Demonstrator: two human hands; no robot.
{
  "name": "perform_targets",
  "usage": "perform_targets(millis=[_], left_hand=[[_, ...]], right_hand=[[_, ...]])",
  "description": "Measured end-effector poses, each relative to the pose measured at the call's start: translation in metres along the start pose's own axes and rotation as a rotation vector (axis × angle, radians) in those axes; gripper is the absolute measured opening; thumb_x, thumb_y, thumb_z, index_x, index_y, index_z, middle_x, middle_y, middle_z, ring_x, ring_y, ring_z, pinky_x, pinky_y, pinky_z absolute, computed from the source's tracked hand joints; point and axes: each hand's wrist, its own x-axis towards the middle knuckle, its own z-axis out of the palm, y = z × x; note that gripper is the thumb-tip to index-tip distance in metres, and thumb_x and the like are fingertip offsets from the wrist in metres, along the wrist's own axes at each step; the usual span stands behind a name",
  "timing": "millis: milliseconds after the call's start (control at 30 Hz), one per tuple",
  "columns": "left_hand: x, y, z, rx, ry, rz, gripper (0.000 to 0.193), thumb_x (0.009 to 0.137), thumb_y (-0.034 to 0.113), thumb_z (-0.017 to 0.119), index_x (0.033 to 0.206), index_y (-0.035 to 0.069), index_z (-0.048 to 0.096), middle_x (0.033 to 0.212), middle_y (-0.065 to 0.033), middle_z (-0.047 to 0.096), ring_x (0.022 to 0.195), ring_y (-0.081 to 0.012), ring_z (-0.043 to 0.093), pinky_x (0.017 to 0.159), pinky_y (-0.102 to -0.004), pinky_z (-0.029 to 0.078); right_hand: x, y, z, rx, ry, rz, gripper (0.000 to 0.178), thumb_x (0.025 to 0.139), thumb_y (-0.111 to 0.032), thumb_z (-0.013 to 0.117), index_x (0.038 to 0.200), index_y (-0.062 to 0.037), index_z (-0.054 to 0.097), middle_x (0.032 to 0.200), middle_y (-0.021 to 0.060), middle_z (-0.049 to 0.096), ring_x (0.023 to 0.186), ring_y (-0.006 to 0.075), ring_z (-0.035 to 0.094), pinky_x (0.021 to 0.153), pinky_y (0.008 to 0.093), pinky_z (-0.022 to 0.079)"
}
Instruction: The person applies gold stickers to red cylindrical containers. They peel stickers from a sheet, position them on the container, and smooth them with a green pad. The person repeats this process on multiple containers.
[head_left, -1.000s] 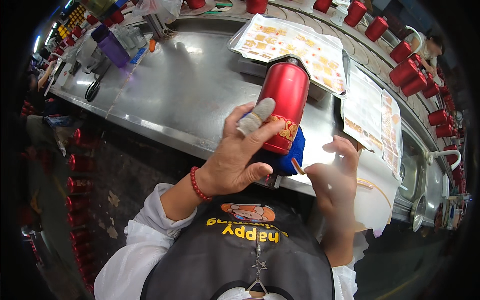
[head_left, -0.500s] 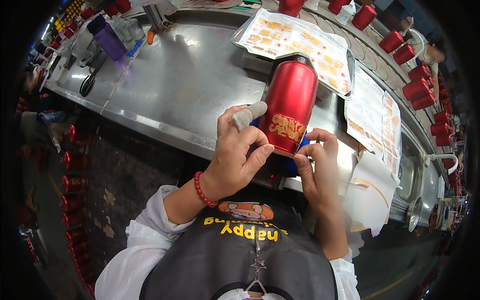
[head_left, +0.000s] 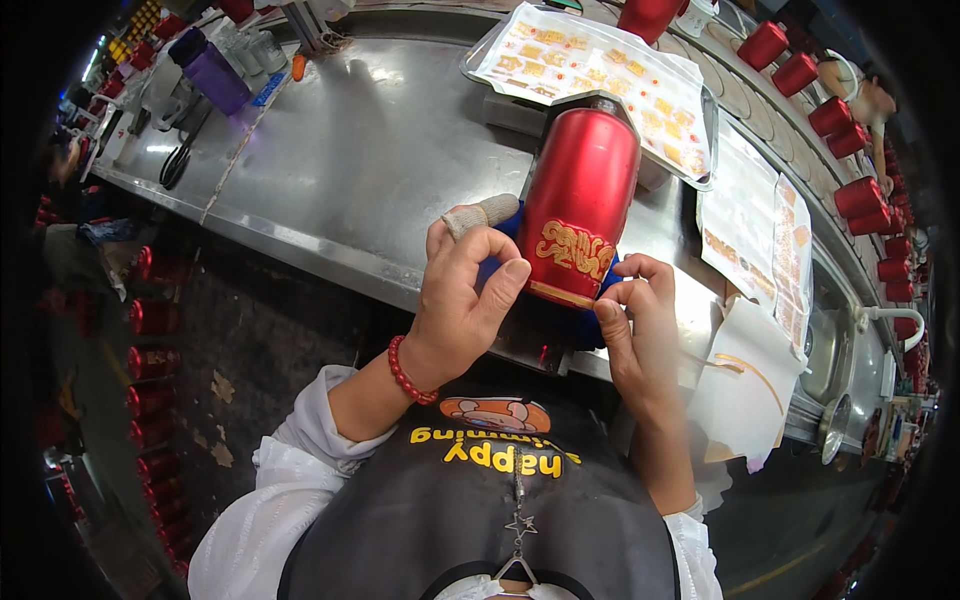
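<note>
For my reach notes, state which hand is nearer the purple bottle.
Left. The left hand is right of the purple bottle and lower in view; the right hand is farther right, beside the large red canister.

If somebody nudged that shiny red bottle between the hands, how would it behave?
The red bottle would probably roll if loose on a flat surface, given its rounded sides. Its smooth, glossy coat may be slippery to bare fingers. It's likely stiff too: the body shows no obvious sag.
</note>
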Motion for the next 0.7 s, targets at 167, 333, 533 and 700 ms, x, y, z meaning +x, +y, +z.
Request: perform_targets(millis=[167,333,533,700], left_hand=[[0.0011,0.0022,0.0065,0.068,0.006,0.03,0.032,0.093,0.027,0.072,0.111,0.006,0.057,0.107,-0.0109,0.058,0.106,-0.031,0.047,0.101,-0.0437,0.035],[0.0013,0.0043,0.0073,0.051,-0.011,0.017,0.037,0.093,0.029,0.072,0.115,0.005,0.054,0.107,-0.0107,0.056,0.103,-0.0293,0.047,0.101,-0.0427,0.034],[0.0002,0.0053,0.007,-0.109,-0.023,-0.123,0.04,0.094,0.032,0.071,0.116,0.004,0.054,0.108,-0.0111,0.056,0.103,-0.0278,0.047,0.101,-0.0425,0.034],[0.001,0.0039,0.0101,0.0,-0.007,-0.004,0.047,0.091,0.035,0.074,0.118,0.004,0.051,0.11,-0.0136,0.055,0.105,-0.029,0.046,0.1,-0.043,0.034]], right_hand=[[-0.0006,0.001,-0.0023,0.006,-0.007,-0.003,0.018,0.097,-0.014,0.067,0.088,0.0,0.06,0.108,0.0177,0.055,0.111,0.0316,0.052,0.092,0.0402,0.043],[-0.0025,0.0035,-0.0048,0.027,-0.013,0.014,0.017,0.097,-0.014,0.067,0.088,-0.0001,0.061,0.109,0.0173,0.054,0.11,0.031,0.052,0.091,0.0392,0.044],[-0.0042,0.0057,-0.0058,0.046,-0.011,0.036,0.016,0.097,-0.013,0.066,0.089,-0.0002,0.061,0.108,0.0171,0.054,0.111,0.0305,0.053,0.089,0.0383,0.045],[-0.0038,0.0068,-0.0055,0.056,-0.008,0.032,0.016,0.097,-0.013,0.066,0.089,-0.0003,0.061,0.108,0.0171,0.054,0.111,0.0306,0.053,0.089,0.0384,0.045]])
